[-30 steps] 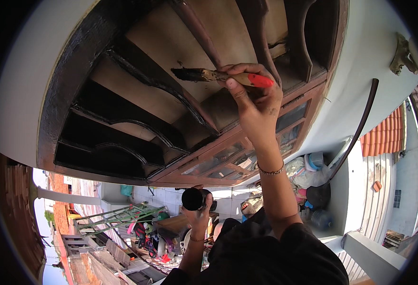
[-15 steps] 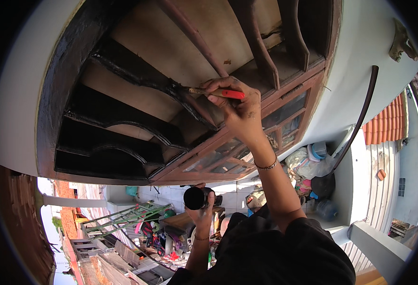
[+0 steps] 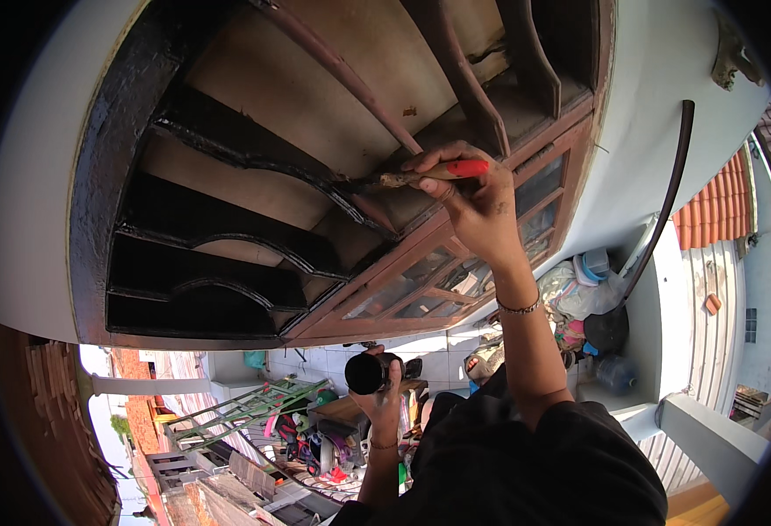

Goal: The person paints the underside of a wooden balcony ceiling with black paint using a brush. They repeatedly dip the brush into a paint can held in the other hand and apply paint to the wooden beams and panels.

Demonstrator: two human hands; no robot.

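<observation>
My right hand (image 3: pixel 488 210) pinches a paintbrush (image 3: pixel 466 168) by its wooden handle, which ends in red. The dark bristles touch or nearly touch the lower part of a curved wooden slat (image 3: pixel 236 145) that is coated in wet-looking black; a brownish patch shows near its lower end. Lower down, my left hand (image 3: pixel 389 399) is wrapped round a small can (image 3: pixel 367 374) that looks black inside, so its contents cannot be made out.
Two more black slats (image 3: pixel 219 215) lie to the left, and brown slats (image 3: pixel 342 70) to the right. Below them run small glass panes (image 3: pixel 456 279) in a brown frame. A green metal ladder (image 3: pixel 254 412), piled belongings, a water jug (image 3: pixel 615 374) and a dark pipe (image 3: pixel 666 202) stand below and right.
My right hand and the brush have moved right and slightly down along the slat. The view has shifted a little. My left hand still holds the can.
</observation>
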